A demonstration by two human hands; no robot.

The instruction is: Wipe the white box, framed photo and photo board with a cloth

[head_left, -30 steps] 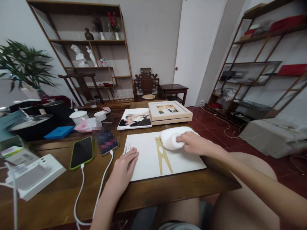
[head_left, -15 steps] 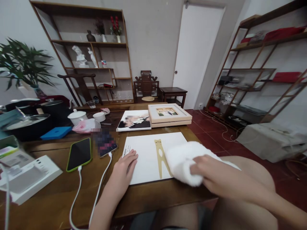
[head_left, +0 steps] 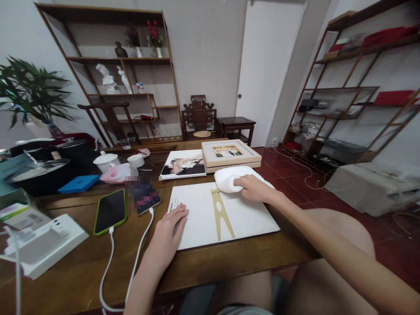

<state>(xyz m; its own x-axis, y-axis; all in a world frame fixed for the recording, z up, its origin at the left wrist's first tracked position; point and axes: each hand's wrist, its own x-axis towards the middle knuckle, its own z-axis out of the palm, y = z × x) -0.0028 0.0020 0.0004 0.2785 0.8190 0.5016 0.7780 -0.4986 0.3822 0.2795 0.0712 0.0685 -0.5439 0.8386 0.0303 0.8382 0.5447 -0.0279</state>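
- Head view: a white board (head_left: pixel 197 218) lies flat on the table (head_left: pixel 236 267), with a beige A-shaped piece (head_left: pixel 218 218) flat against its upper face.
- The right hand (head_left: pixel 252 187) has a closed grip on a bunched white cloth (head_left: pixel 226 177) at the board's far right part; the step in hand looks like wiping.
- The left hand (head_left: pixel 172 225) rests flat over the board's left edge, fingers extended and pinching nothing that shows, seemingly to steady it.
- A further stroke would probably call for light, even pressure, steering the cloth past the beige piece without snagging it while the left hand braces the board.
- Hidden: the board's far right corner and underside, and the right fingertips within the folds.
- Whether the beige piece is hinged cannot be told; the print near the left fingers is too small to read.
- Both forearms are cut off by the frame, and pixelation blurs part of the photo print (head_left: pixel 193 169) on the far side.
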